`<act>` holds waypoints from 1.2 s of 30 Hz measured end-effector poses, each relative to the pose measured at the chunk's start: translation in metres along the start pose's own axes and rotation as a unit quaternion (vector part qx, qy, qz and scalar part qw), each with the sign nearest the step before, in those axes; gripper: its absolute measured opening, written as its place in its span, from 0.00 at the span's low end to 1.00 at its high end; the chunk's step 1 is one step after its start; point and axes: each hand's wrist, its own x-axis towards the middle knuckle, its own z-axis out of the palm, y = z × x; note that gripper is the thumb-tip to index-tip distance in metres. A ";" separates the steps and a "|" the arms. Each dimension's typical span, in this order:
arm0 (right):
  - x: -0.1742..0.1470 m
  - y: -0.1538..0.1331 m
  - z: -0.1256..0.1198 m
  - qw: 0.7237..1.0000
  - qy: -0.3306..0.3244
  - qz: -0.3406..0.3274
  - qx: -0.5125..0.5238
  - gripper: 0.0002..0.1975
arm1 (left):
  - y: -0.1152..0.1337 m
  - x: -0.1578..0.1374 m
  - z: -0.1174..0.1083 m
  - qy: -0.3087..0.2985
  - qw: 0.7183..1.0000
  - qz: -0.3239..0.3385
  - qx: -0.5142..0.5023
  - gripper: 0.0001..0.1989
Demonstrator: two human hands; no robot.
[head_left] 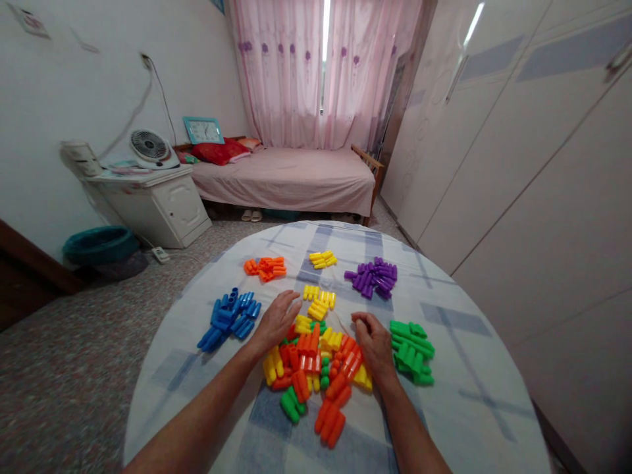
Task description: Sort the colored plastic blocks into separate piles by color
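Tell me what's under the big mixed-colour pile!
Blue-and-white tablecloth shows around the edges of the mixed-colour pile. I can't see under its middle: the orange, yellow and green pieces cover it.

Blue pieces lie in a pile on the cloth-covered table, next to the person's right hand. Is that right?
Not quite: the head view shows the blue pieces next to the person's left hand, not the right hand. They do lie in a pile on the cloth-covered table.

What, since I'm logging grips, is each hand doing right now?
Left hand: loosely open, nothing visibly held, near the yellow plastic blocks.
Right hand: partly curled; whether it holds anything cannot be told.
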 end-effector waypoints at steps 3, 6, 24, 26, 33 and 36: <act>0.000 0.000 -0.001 1.000 -0.002 -0.003 -0.003 0.16 | -0.003 -0.004 0.004 0.020 0.996 -0.033 -0.080 0.20; 0.000 0.000 -0.001 1.000 -0.005 -0.002 -0.010 0.16 | -0.006 -0.006 0.002 0.024 0.976 -0.066 -0.205 0.23; 0.041 -0.033 0.023 0.964 -0.147 -0.151 -0.161 0.22 | -0.017 0.003 0.007 0.088 0.941 -0.082 -0.316 0.22; 0.053 -0.033 0.032 0.947 -0.178 -0.159 -0.215 0.24 | -0.019 0.004 0.007 0.070 0.947 -0.081 -0.303 0.22; 0.066 -0.039 0.036 0.913 -0.215 -0.146 -0.316 0.21 | -0.020 0.004 0.007 0.056 0.951 -0.081 -0.293 0.24; 0.082 -0.046 0.032 0.922 -0.179 -0.133 -0.317 0.19 | -0.019 0.004 0.007 0.060 0.951 -0.084 -0.292 0.24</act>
